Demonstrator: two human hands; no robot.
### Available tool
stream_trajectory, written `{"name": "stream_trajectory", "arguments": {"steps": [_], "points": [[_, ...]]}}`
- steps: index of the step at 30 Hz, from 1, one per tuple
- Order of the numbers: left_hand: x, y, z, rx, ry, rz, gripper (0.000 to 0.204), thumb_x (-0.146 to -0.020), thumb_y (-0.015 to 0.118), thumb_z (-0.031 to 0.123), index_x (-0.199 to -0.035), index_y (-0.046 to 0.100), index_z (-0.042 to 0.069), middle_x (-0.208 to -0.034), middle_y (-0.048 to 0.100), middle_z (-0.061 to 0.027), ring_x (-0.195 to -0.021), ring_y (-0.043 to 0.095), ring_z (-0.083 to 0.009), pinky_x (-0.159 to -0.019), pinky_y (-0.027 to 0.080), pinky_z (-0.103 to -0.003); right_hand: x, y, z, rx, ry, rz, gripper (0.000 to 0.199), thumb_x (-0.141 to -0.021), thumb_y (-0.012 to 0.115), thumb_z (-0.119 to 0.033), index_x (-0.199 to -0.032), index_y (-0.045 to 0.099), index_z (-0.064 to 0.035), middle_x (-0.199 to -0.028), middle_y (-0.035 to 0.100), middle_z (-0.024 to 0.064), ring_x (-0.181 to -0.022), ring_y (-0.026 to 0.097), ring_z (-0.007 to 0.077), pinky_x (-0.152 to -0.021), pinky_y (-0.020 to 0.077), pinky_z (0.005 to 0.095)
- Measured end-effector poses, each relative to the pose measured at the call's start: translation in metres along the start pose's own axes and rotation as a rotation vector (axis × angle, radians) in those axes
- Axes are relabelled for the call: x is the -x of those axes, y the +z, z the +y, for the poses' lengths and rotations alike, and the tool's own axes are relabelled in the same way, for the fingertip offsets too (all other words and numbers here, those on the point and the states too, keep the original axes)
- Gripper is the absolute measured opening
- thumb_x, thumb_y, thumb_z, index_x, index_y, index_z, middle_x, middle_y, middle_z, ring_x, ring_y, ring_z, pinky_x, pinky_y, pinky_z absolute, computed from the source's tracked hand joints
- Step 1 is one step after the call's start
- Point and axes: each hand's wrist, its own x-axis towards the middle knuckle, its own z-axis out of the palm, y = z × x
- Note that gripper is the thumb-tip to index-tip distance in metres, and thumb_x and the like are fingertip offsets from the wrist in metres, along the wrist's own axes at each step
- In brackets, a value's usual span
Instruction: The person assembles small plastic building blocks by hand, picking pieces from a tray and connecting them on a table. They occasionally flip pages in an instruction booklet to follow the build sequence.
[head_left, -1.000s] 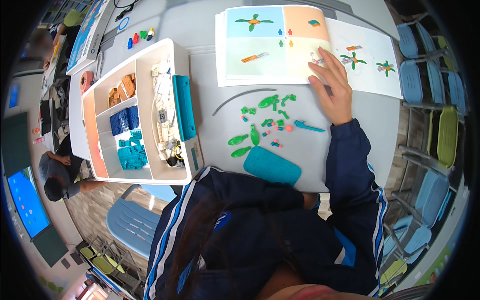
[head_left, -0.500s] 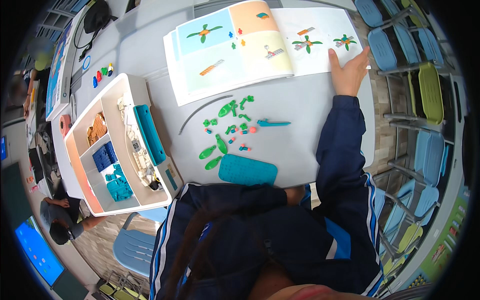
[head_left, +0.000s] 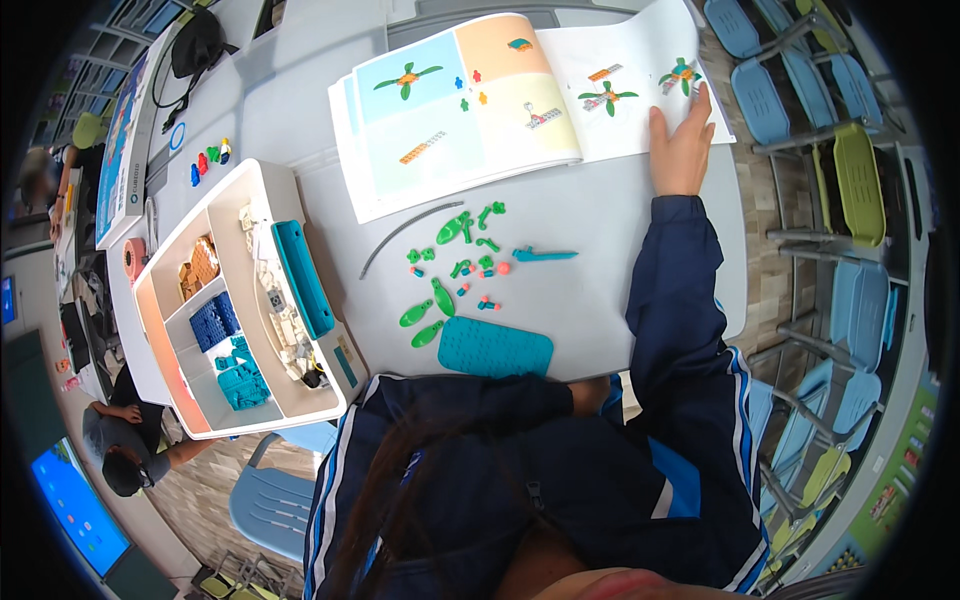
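Observation:
My right hand [head_left: 683, 147] rests on the right page of an open picture instruction booklet [head_left: 560, 100], thumb and fingers apart, fingertips beside the printed green flower-like model. That page looks slightly raised toward its outer edge. Only a bit of my left hand [head_left: 590, 397] shows by the table's near edge, with its fingers hidden. Between me and the booklet lie green leaf bricks [head_left: 415, 313], small green plant pieces [head_left: 491, 214], teal-and-coral connectors [head_left: 488, 304], a long teal piece [head_left: 545, 255], a dark curved tube [head_left: 400, 232] and a teal studded plate [head_left: 495, 347].
A white divided bin [head_left: 262, 185] at the left holds orange, blue, teal and white bricks. Beyond it stand several small toy figures [head_left: 210, 160], a pink tape roll [head_left: 134, 258] and a box [head_left: 122, 165]. Chairs [head_left: 762, 100] line the right side; another person [head_left: 125, 440] is at far left.
My right hand has drawn inward from the page's outer edge, its fingers now over the page. The right page's far corner has risen. The loose bricks stay put.

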Motion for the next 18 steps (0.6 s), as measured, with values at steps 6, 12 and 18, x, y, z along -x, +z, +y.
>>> {"name": "stream_trajectory", "arguments": {"steps": [6,12,18], "points": [[-0.002,-0.002,-0.009,0.049,0.039,-0.02,0.027,-0.085,0.055,0.015,-0.093,0.068,-0.007,-0.088,0.067,-0.0176,-0.077,0.066,-0.0298,-0.072,0.053,-0.04,0.033,0.01,-0.049,-0.138,-0.546,-0.088,0.07,-0.081,0.07,-0.01,-0.146,0.045,-0.0176,-0.147,0.05,0.0049,-0.131,0.048,0.0399,-0.111,0.0306,0.0573],[-0.001,-0.002,-0.012,0.077,0.087,-0.058,0.028,-0.085,0.055,0.016,-0.093,0.067,-0.008,-0.089,0.067,-0.0176,-0.078,0.066,-0.0296,-0.072,0.052,-0.04,0.056,0.01,-0.087,-0.356,-0.73,-0.237,0.081,-0.07,0.077,-0.006,-0.145,0.049,-0.0182,-0.147,0.051,0.0063,-0.125,0.054,0.0391,-0.106,0.0405,0.0534],[-0.007,0.002,-0.003,0.115,0.116,-0.1,0.029,-0.085,0.055,0.017,-0.093,0.067,-0.008,-0.089,0.067,-0.0177,-0.078,0.065,-0.0294,-0.072,0.052,-0.04,0.06,0.012,-0.091,-0.467,-0.659,-0.359,0.081,-0.067,0.077,-0.002,-0.143,0.05,-0.0152,-0.144,0.05,0.0152,-0.124,0.055,0.0366,-0.106,0.044,0.0479]]}}
